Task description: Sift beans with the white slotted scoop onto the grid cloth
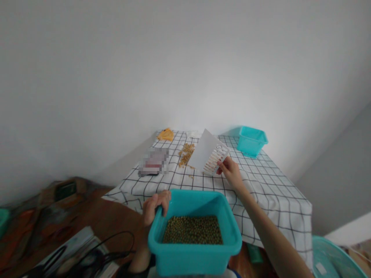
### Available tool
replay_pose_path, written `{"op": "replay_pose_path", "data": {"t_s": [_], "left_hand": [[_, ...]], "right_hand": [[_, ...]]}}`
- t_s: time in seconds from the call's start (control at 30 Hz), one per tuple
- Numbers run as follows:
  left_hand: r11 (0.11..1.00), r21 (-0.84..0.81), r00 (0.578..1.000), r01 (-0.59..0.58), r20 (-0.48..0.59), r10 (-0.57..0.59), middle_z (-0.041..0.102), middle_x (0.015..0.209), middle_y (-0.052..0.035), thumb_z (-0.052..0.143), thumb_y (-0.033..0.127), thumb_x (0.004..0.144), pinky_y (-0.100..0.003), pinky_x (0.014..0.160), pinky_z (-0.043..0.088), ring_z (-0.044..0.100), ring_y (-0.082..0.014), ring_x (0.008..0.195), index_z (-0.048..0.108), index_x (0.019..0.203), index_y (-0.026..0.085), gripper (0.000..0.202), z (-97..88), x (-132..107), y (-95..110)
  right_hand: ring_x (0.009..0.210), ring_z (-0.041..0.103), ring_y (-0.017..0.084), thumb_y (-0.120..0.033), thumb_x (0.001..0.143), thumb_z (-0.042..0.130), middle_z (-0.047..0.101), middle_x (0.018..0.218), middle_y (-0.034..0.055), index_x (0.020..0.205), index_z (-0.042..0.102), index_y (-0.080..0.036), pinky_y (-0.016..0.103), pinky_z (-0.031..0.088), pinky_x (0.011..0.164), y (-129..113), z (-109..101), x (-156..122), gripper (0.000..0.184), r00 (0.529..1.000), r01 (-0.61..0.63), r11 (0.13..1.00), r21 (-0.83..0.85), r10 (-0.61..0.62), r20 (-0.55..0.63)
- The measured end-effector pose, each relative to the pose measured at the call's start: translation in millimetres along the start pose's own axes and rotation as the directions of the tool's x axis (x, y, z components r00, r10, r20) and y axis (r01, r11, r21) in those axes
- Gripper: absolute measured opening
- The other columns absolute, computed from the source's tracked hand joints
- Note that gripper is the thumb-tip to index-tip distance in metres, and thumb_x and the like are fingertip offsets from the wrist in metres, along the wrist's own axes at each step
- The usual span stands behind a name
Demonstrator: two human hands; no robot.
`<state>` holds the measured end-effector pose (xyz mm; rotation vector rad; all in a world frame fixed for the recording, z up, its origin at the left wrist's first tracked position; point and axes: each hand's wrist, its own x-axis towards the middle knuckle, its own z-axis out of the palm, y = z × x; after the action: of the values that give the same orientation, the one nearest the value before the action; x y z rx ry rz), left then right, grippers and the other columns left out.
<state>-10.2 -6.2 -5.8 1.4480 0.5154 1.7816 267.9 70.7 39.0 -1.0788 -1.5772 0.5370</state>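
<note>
Some of the left hand (pixel 155 206) hides behind the teal tub (pixel 194 247).

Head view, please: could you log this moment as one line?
left hand: grips teal tub rim | inside: green beans | right hand: holds white slotted basket | checked cloth: tan beans

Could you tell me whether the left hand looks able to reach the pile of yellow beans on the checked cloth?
Probably not now: the left hand grips the rim of the teal plastic tub of green beans, and the pile of yellow beans lies well beyond it.
</note>
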Motion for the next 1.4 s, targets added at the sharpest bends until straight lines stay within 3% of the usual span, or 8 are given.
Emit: {"op": "replay_pose_path", "data": {"t_s": [0.33,0.73,0.97,1.17,1.3,1.4], "left_hand": [[0.999,-0.036,0.999,0.015,0.032,-0.014,0.051,0.042,-0.0023,0.035,0.038,0.106,-0.037,0.062,0.039,0.046,-0.0191,0.049,0.054,0.043,0.021,0.067,-4.5,-0.1,-2.3],[0.999,-0.040,1.000,0.011,0.015,-0.010,0.050,0.041,-0.0021,0.034,0.037,0.106,-0.038,0.065,0.038,0.046,-0.0197,0.049,0.054,0.044,0.022,0.067,-5.6,-3.0,-6.2],[1.000,-0.005,1.000,0.008,0.001,-0.008,0.050,0.040,-0.0018,0.035,0.039,0.106,-0.039,0.065,0.040,0.045,-0.0197,0.048,0.052,0.043,0.022,0.068,-5.2,-2.6,-5.6],[1.000,0.005,1.000,0.014,0.019,-0.014,0.051,0.040,-0.0022,0.034,0.040,0.106,-0.039,0.064,0.040,0.046,-0.0200,0.048,0.052,0.043,0.022,0.068,-5.0,-1.5,-4.4],[1.000,0.008,1.000,0.010,0.023,-0.010,0.051,0.040,-0.0025,0.035,0.041,0.105,-0.039,0.064,0.040,0.047,-0.0204,0.048,0.052,0.042,0.022,0.068,-4.8,-0.9,-2.6],[1.000,0.007,0.999,0.013,0.031,-0.014,0.051,0.041,-0.0027,0.036,0.040,0.105,-0.039,0.063,0.040,0.047,-0.0205,0.049,0.053,0.042,0.022,0.068,-4.1,0.1,-1.1]], "right_hand": [[0.049,0.063,0.016,-0.061,0.091,0.058,0.063,0.059,0.0001,0.090,0.058,-0.020,0.026,0.049,0.049,1.9,0.1,-0.5,0.041,1.000,0.006,1.000,-0.007,-0.007,-0.027],[0.050,0.064,0.016,-0.056,0.093,0.056,0.065,0.062,0.0007,0.090,0.058,-0.020,0.026,0.050,0.051,-0.6,-0.9,-1.1,0.036,0.998,0.034,0.999,-0.017,-0.033,0.056],[0.049,0.064,0.016,-0.057,0.093,0.058,0.064,0.060,0.0000,0.090,0.058,-0.021,0.026,0.050,0.050,3.1,-0.3,-1.4,0.037,1.000,0.016,1.000,0.003,-0.016,0.011],[0.048,0.062,0.014,-0.054,0.091,0.060,0.062,0.063,-0.0007,0.088,0.059,-0.020,0.025,0.049,0.048,-1.2,-0.9,-1.2,0.034,0.997,0.009,0.999,0.052,-0.013,0.077],[0.046,0.060,0.013,-0.052,0.087,0.064,0.064,0.068,-0.0005,0.092,0.060,-0.020,0.025,0.049,0.045,1.8,0.4,1.1,0.033,0.990,-0.068,0.985,0.160,0.047,0.135],[0.046,0.059,0.012,-0.048,0.083,0.069,0.066,0.072,0.0004,0.096,0.062,-0.019,0.024,0.048,0.044,7.9,0.8,3.0,0.033,0.953,-0.226,0.942,0.249,0.161,0.257]]}}
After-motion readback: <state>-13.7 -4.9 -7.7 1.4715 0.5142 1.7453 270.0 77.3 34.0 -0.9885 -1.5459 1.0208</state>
